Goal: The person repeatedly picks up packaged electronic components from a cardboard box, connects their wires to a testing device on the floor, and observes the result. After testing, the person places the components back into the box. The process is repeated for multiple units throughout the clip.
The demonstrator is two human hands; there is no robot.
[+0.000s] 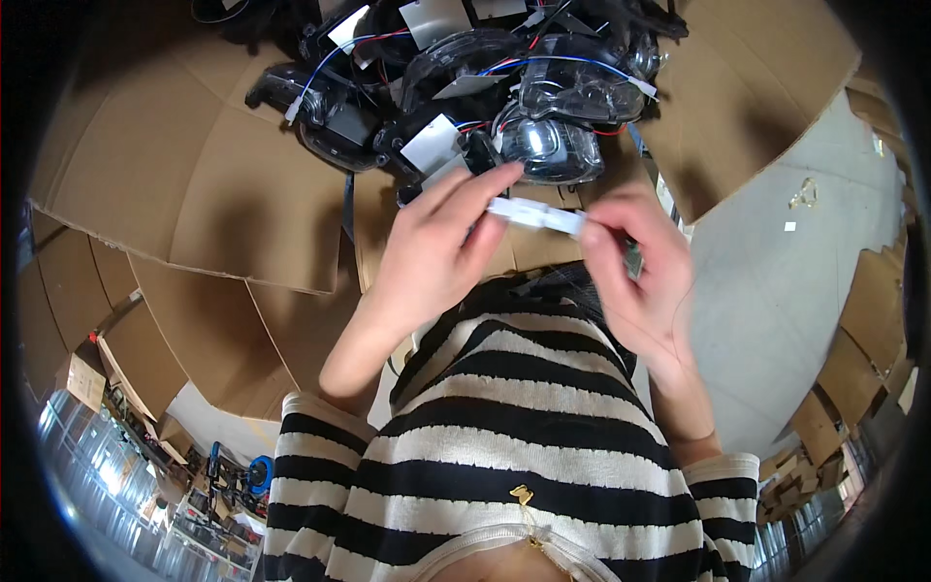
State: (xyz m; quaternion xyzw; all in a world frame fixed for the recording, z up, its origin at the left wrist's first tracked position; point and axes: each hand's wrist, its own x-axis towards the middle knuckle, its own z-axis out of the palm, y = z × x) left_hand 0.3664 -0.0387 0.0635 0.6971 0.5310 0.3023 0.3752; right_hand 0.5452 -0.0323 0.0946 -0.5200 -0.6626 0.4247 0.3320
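A small white oblong piece (535, 214), slightly blurred, spans the gap between my two hands. Its left end is pinched in the fingertips of my left hand (433, 242). My right hand (648, 270) grips the other end between thumb and fingers. Something dark green (633, 259) shows in the curl of the right hand, too hidden to name. Just beyond the fingers lies a pile of clear-covered vehicle lamps (551, 147) with black housings. Thin red and blue wires with white plugs (294, 109) trail over them, among pale flat pieces (431, 144).
Wide cardboard flaps spread at the left (184, 165) and the right (747, 97) of the lamps. Grey floor (766, 320) shows on the right, with a small white scrap (790, 226). More cardboard boxes (858, 339) stand beyond it. Shelving (208, 543) is at the lower left.
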